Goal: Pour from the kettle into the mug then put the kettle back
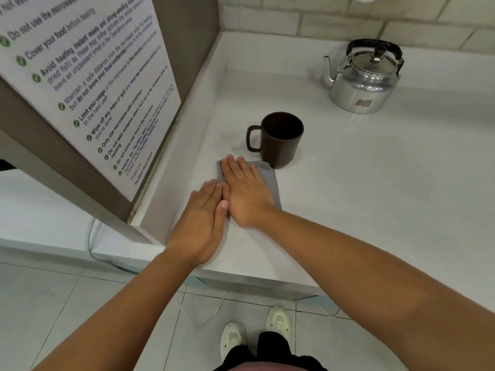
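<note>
A shiny metal kettle point(364, 79) with a black handle and lid knob stands at the back right of the white counter, spout pointing left. A dark brown mug point(281, 140) stands upright in the middle, handle to the left, and looks empty. My right hand point(245, 191) lies flat, fingers together, on a folded grey cloth point(269, 180) just in front of the mug. My left hand point(203, 223) rests flat on the counter beside it, fingertips touching the right hand. Neither hand holds anything.
The white counter point(375, 183) has a raised lip at the left and back. A brown panel with a printed notice point(93, 84) rises at the left. A tiled wall point(348, 20) stands behind the kettle. Below are floor tiles and my shoes point(254, 333).
</note>
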`<state>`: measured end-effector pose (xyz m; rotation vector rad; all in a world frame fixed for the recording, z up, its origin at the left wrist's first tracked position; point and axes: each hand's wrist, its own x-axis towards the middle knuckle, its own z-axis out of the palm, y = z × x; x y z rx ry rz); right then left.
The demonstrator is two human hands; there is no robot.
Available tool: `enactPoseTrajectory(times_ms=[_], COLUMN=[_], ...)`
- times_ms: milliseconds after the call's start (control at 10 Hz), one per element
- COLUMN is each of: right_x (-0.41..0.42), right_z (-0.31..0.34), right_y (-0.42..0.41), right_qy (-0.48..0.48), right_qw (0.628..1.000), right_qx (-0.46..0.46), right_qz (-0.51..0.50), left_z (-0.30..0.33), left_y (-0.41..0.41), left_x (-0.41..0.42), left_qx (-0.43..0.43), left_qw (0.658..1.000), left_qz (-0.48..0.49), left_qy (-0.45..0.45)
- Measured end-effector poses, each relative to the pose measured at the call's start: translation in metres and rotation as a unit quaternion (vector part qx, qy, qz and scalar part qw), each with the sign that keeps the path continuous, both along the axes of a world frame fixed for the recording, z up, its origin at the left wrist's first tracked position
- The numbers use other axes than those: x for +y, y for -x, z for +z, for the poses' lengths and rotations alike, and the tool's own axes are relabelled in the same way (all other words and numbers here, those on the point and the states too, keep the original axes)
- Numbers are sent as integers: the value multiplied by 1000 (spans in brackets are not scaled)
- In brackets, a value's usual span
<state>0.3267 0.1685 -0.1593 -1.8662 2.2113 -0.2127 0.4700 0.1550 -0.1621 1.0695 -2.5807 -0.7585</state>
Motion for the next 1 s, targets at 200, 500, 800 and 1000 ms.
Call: enactPoseTrajectory(times_ms=[200, 500, 800, 1000], right_x=[94, 209, 223, 210], right_z=[-5, 4, 4, 33], right_y=[31, 115, 125, 142], right_qy=[16, -7, -8, -68], right_qw=[1000, 992, 993, 993], right_qx=[-4, 6, 11, -6], right_qz=[-9, -123, -116, -99], left_z=[-5, -1, -1, 15], left_y=[6, 66, 75, 79], left_x=[5, 9, 11, 1], left_qx=[-113, -120, -122, -175], left_qw=[992, 985, 983, 975], left_qz=[-23, -111, -113, -127], left_qy=[48, 63, 76, 40])
